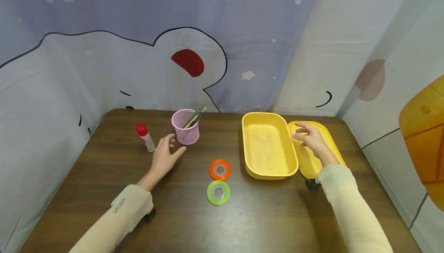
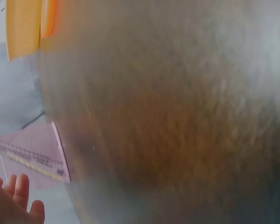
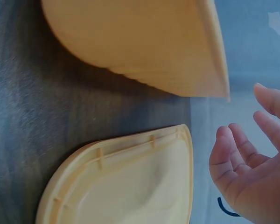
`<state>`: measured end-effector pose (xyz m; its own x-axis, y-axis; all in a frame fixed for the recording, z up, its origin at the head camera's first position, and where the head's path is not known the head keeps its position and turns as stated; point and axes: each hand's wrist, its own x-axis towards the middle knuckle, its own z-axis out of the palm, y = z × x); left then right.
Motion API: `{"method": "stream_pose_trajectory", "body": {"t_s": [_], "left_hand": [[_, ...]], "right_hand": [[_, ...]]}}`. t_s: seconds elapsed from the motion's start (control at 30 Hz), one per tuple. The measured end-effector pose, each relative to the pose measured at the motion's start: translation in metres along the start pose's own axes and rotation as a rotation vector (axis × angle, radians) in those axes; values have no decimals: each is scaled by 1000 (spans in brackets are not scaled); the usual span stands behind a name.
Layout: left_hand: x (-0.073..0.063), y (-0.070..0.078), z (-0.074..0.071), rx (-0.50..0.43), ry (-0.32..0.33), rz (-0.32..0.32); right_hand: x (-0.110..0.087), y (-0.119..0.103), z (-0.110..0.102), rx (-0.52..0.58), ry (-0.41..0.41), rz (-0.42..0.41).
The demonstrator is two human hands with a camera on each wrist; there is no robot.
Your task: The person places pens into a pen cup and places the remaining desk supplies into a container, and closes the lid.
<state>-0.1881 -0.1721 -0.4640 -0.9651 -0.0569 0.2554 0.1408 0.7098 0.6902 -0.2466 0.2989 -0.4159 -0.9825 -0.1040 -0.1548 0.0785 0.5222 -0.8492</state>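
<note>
My left hand [image 1: 164, 156] reaches toward a pink mesh pen cup [image 1: 187, 134], fingers spread and holding nothing. Several pens [image 1: 195, 119] lean in the cup; its side also shows in the left wrist view, near the fingers [image 2: 21, 190]. A glue stick [image 1: 146, 139] with a red cap stands left of that hand. On the right, my right hand [image 1: 311, 140] hovers over a yellow lid [image 1: 306, 160], beside the right rim of a yellow plastic box [image 1: 270, 154]. Its fingers are loosely bent around nothing, as the right wrist view [image 3: 252, 172] also shows.
An orange tape roll [image 1: 220, 170] and a green tape roll [image 1: 218, 193] lie flat between the hands on the brown table [image 1: 256, 214]. A patterned curtain [image 1: 138, 64] hangs behind the table. A large orange shape [image 1: 426, 137] is at the far right.
</note>
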Motion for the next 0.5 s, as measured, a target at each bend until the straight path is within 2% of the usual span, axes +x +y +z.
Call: {"method": "stream_pose_trajectory", "body": {"t_s": [0.17,0.5], "left_hand": [[-6,6,8,28,-57,40],[-16,19,32,92,-176,169]], "right_hand": [[0,9,1,0,-44,3],[2,20,2,70,-126,39]]}}
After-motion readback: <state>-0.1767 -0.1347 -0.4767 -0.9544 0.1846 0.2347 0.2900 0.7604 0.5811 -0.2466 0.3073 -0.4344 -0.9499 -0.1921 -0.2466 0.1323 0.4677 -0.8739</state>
